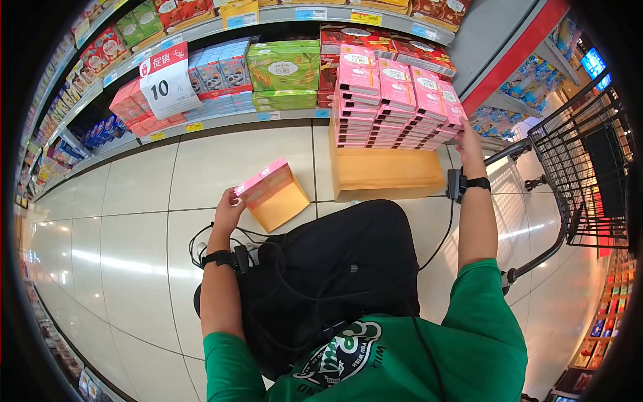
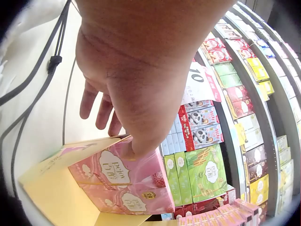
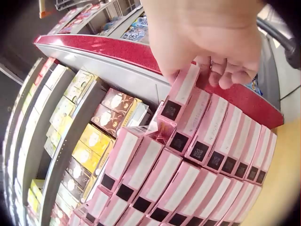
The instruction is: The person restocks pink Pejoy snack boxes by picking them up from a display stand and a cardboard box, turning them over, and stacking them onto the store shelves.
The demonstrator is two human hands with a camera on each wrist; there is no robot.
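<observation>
My left hand grips the edge of a small open yellow carton holding pink boxes, low over the floor; in the left wrist view its thumb lies on a pink box. My right hand is at the right side of stacked pink boxes, which stand on a larger yellow carton. In the right wrist view, the right hand has its thumb and curled fingers around the end of a top pink box.
Shelves with green boxes, red boxes and a price sign run behind. A black wire cart stands at the right. Cables lie across my lap.
</observation>
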